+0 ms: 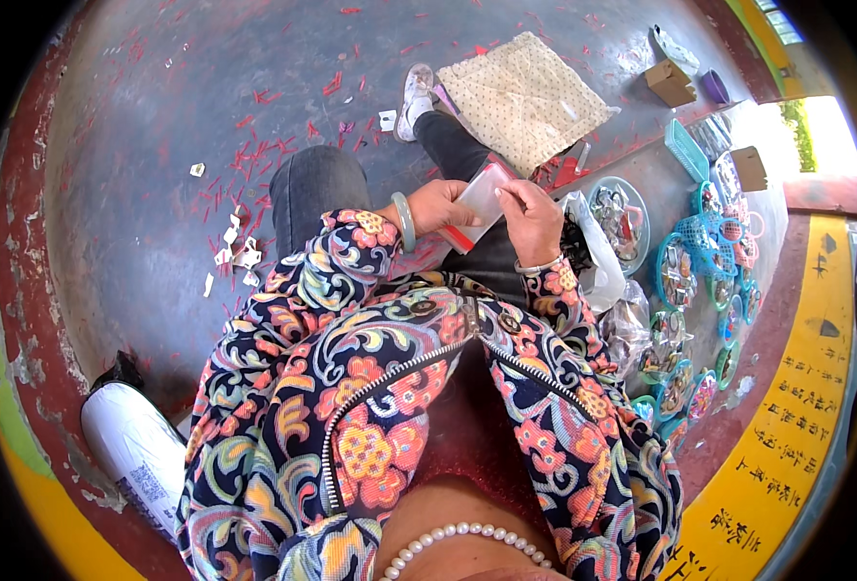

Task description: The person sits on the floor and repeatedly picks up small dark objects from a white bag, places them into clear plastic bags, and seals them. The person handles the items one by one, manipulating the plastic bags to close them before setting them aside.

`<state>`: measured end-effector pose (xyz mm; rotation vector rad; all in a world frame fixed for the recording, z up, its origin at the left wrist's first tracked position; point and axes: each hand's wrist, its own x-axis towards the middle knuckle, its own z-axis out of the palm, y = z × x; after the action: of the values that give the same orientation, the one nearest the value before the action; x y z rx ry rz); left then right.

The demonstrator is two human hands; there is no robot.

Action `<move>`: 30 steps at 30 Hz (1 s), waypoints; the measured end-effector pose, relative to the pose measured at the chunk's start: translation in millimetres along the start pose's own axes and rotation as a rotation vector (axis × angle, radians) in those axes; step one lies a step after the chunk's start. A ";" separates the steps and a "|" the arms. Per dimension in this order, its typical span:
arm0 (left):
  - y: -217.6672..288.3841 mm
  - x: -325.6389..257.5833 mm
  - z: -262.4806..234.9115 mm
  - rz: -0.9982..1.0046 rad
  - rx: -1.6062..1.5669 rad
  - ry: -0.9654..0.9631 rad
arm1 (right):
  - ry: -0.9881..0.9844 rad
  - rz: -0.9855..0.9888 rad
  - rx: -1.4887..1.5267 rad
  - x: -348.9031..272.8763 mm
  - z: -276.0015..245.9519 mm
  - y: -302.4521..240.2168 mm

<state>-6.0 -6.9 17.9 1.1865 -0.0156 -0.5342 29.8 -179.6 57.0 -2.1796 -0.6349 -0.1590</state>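
Clear red-edged packet (484, 197) gripped at both sides, our work seemingly midway
Our left hand (436, 207) grips the packet's left side while our right hand (533, 223) pinches its right edge, no fingers released; a round bowl (645, 225) of small things (617, 218) sits to the right. We judge the handling begun and this packet left to finish; whether it is sealed or filled, we cannot tell

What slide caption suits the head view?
Left hand and right hand hold a translucent, red-edged packet; plastic baskets stand to the right.
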 end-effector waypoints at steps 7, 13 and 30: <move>-7.2 2.9 -4.1 -0.004 -0.035 -0.009 | 0.034 0.053 -0.035 -2.6 5.1 6.4; -1.4 -0.4 -1.8 -0.009 -0.024 -0.013 | 0.000 0.223 0.204 0.2 0.9 5.3; -12.3 6.4 -12.0 -0.063 -0.186 0.106 | 0.037 0.645 0.857 9.2 -32.8 40.8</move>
<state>-1.7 -2.3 0.7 1.0339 0.1591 -0.5156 61.2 -222.3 52.5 -1.4324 0.0675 0.3565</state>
